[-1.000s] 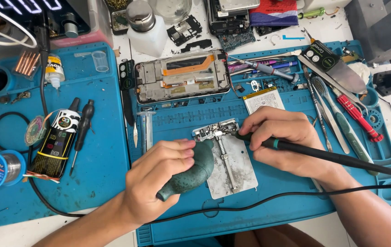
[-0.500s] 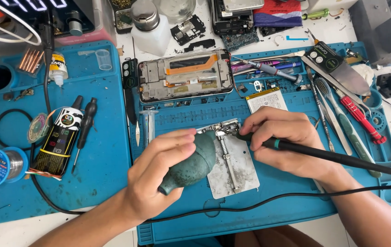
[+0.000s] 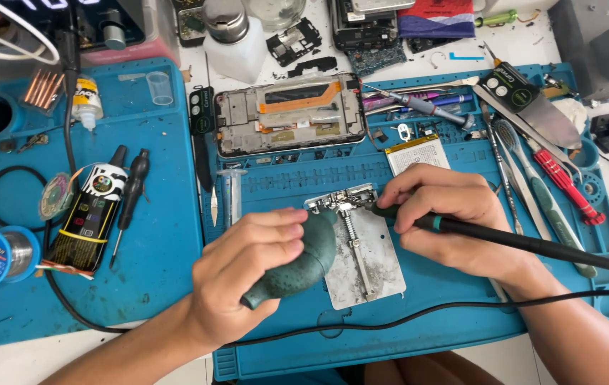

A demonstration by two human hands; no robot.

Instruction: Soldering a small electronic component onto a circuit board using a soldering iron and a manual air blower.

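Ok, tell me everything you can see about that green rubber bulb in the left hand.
The green rubber bulb is a dark, matte, teardrop-shaped blower that looks soft. The left hand wraps its fat end; its narrow end juts out below the hand. It lies tilted over the blue mat, overlapping the metal holder plate.

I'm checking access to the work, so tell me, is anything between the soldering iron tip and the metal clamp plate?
Nothing visible blocks it. The right hand holds the soldering iron with its tip end at the top edge of the metal clamp plate. The green rubber blower in the left hand lies over the plate's left edge, clear of the tip.
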